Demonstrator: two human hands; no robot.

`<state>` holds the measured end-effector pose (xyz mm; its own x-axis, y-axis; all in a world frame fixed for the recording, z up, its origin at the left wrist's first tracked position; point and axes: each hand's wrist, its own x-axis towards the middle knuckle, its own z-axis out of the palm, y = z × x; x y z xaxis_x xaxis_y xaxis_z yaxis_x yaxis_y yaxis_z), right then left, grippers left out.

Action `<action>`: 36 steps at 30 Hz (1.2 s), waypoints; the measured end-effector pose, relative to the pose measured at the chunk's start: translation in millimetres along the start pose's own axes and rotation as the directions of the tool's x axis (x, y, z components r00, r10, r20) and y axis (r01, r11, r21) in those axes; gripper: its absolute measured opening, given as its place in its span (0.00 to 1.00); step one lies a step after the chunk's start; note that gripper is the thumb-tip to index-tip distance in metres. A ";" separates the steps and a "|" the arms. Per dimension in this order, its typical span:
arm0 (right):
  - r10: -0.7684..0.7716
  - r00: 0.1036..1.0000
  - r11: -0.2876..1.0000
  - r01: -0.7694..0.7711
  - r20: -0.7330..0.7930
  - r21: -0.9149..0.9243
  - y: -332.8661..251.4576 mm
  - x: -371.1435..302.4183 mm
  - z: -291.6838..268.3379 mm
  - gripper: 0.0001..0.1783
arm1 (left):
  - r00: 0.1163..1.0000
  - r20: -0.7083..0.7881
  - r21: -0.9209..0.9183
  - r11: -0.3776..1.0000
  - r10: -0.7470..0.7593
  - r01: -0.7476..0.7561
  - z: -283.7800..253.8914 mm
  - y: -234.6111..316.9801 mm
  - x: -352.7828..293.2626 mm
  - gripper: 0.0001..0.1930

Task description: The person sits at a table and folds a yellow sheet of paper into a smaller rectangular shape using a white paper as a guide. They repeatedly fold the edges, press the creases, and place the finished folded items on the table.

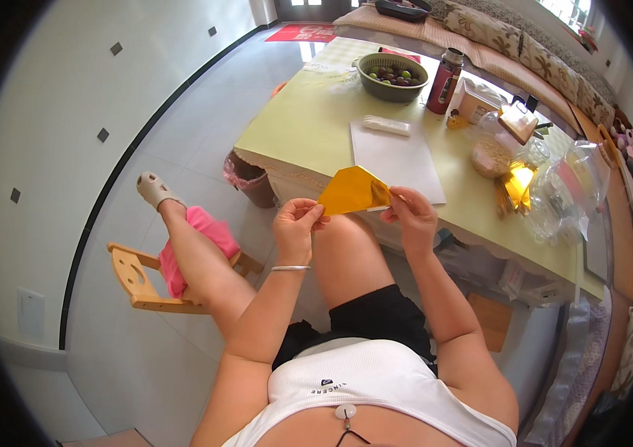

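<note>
Between both hands, above my knee and in front of the table edge, is a folded sheet of shiny gold foil paper (354, 191) with slanted upper corners. My left hand (300, 223) pinches its lower left corner between thumb and fingers. At the right end, my right hand (412, 214) pinches the other corner. Just beyond, a white sheet of paper (398, 160) lies on the table with a white glue-like tube or stick (386, 125) on it. More shiny gold paper (518, 185) sits among clear plastic bags at the table's right side.
The pale yellow-green table (301, 112) bears a basket of dark and green fruit (393, 77), a dark red flask (445, 82), a tissue box (479, 100) and plastic bags (566, 190). A bin (253, 180) stands by its left edge; a small wooden chair (141, 277) with pink cloth is under my leg.
</note>
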<state>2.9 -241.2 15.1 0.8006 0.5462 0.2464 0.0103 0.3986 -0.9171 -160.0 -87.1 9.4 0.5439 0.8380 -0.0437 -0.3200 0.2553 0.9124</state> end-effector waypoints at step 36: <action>0.073 0.921 0.970 0.023 0.384 -0.241 -40.2 -81.1 29.8 0.04 | 0.998 -0.026 0.220 0.974 0.061 -0.054 -83.3 41.8 -119.3 0.02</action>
<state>-80.2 -279.5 41.3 0.5081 0.8146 0.2799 0.1727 0.2220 -0.9596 -302.8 -136.3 18.8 0.5033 0.8641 0.0017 -0.1706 0.0975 0.9805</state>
